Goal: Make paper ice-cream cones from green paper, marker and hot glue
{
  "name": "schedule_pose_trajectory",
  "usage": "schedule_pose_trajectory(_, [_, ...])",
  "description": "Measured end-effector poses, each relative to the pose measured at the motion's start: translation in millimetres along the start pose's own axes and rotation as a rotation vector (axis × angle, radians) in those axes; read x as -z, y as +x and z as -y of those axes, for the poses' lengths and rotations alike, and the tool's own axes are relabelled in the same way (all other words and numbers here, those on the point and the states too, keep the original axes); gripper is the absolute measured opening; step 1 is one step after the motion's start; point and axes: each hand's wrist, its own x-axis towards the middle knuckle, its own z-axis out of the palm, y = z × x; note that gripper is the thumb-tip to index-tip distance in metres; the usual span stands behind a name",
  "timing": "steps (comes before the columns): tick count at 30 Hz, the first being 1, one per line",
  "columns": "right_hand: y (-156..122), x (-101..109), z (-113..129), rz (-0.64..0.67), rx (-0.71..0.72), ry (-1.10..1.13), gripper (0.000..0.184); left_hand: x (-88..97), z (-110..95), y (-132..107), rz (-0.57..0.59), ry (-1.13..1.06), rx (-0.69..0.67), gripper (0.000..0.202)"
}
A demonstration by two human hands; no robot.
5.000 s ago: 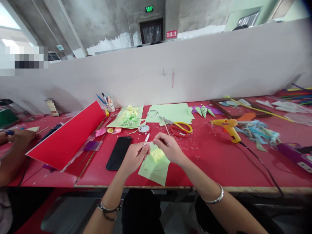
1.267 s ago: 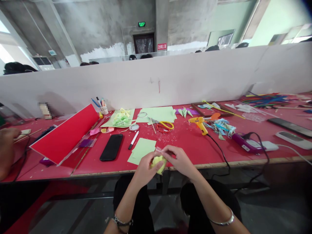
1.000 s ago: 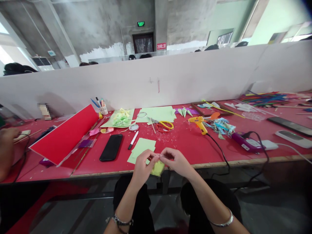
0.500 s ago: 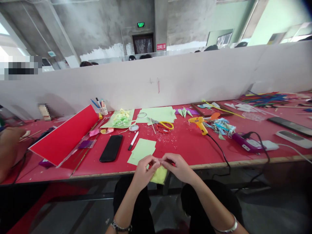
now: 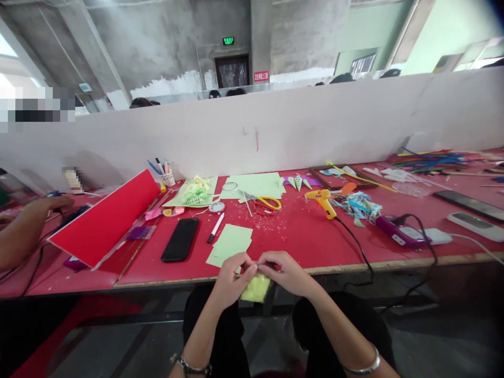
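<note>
Both hands meet just in front of the table's near edge. Between them hangs a small yellow packet (image 5: pixel 255 290), with a thin see-through edge like plastic film; what is inside cannot be made out. My left hand (image 5: pixel 234 278) pinches its top edge with thumb and fingers. Close against it, my right hand (image 5: pixel 285 273) pinches the same edge, the fingertips nearly touching. Pale green paper sheets (image 5: pixel 232 242) lie on the table just beyond my left hand. A white marker with a dark end (image 5: pixel 216 227) and a black phone (image 5: pixel 180 240) lie to their left.
Yellow- and red-handled scissors (image 5: pixel 270 203) lie amid paper scraps. A yellow glue gun (image 5: pixel 323 202) trails its cord over the table edge near a purple power strip (image 5: pixel 401 231). A red board (image 5: pixel 108 220) leans at left; beyond it is another person's arm (image 5: pixel 23 236).
My fingertips have drawn closer together over the packet's top, and the packet hangs slightly lower. At the left, the other person's arm has moved up and farther over the table.
</note>
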Motion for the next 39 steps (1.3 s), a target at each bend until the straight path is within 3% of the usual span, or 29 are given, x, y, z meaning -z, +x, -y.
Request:
schedule_pose_trajectory(8, [3, -2, 3, -0.082, 0.023, 0.021, 0.021, -0.3, 2, 3, -0.024, -0.092, 0.016, 0.03])
schedule_pose_trajectory(18, [-1, 6, -5, -0.075, -0.1, 0.093, 0.025, 1.9, 6, 2, -0.109, -0.084, 0.059, 0.032])
schedule_pose_trajectory(23, [-4, 7, -2, -0.012, -0.115, 0.238, 0.024, 0.9, 9, -1, -0.202, -0.064, -0.002, 0.032])
schedule_pose_trajectory(28, [-2, 8, 4, -0.061, -0.094, 0.153, 0.024, -0.7, 10, 0, -0.266, -0.081, -0.033, 0.034])
schedule_pose_trajectory(31, [-1, 10, 6, -0.096, -0.065, 0.07, 0.025, 1.8, 8, 3, -0.236, -0.112, -0.025, 0.033])
schedule_pose_trajectory(35, [1, 11, 8, -0.116, -0.026, -0.035, 0.024, 10.3, 3, 5, -0.098, 0.0, -0.054, 0.025])
schedule_pose_trajectory(39, [4, 9, 8, -0.082, -0.001, -0.095, 0.024, 14.5, -1, 5, -0.093, 0.097, -0.11, 0.024])
